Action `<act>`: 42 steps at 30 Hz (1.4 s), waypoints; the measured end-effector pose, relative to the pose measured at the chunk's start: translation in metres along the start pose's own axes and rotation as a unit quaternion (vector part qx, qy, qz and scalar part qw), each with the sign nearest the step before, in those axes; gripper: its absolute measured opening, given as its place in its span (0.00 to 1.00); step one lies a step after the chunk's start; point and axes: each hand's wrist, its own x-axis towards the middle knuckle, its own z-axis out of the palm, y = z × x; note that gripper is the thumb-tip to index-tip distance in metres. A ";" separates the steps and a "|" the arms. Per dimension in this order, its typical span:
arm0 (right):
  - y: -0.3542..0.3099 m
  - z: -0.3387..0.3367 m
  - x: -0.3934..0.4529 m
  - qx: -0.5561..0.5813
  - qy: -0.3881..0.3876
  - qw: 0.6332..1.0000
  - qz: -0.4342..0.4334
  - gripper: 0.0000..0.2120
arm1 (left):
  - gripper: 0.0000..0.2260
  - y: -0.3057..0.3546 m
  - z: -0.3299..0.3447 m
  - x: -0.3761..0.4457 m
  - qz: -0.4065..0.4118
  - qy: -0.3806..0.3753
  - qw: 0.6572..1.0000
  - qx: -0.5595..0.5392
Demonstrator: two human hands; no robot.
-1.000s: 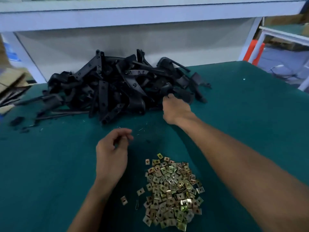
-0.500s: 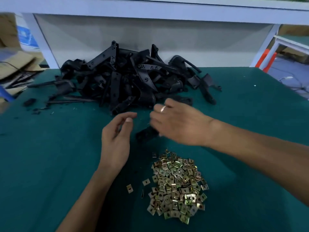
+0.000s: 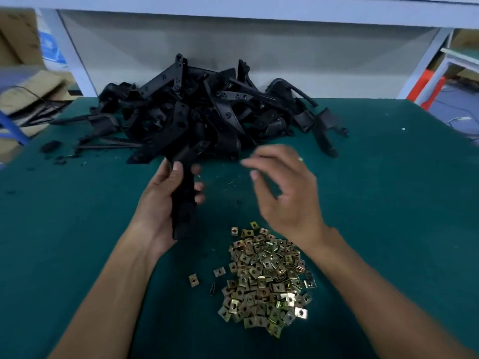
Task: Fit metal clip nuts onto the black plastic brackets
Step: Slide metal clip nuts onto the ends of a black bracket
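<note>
Clip nuts (image 3: 267,278) lie heaped nearest on the green mat (image 3: 388,203). Left hand (image 3: 166,203) grips one black bracket (image 3: 184,200); right hand (image 3: 285,193) hovers empty, fingers relaxed. Risk: bracket pile (image 3: 207,110) beyond could snag a careless reach.

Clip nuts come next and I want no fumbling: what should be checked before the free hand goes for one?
1. Bracket held firmly by left hand: ok.
2. Right hand free and open: ok.
3. Clip nut pile in front of the right hand, unobstructed: ok.
4. Loose nuts lying apart from the pile, easy to pick singly: ok.
5. Bracket's mounting spot facing up: cannot tell, dark and blurred.
</note>
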 end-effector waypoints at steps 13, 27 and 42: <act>-0.001 0.001 -0.025 0.014 -0.387 0.903 0.188 0.06 | 0.13 0.016 -0.018 -0.001 -0.056 -0.038 0.997 -0.037; 0.034 -0.029 -0.027 0.517 0.034 0.718 0.464 0.06 | 0.12 -0.050 0.036 -0.028 -0.114 -0.136 0.958 0.227; 0.014 -0.018 -0.028 0.549 -0.025 0.699 0.458 0.09 | 0.16 -0.015 -0.001 -0.018 -0.026 -0.127 0.854 0.504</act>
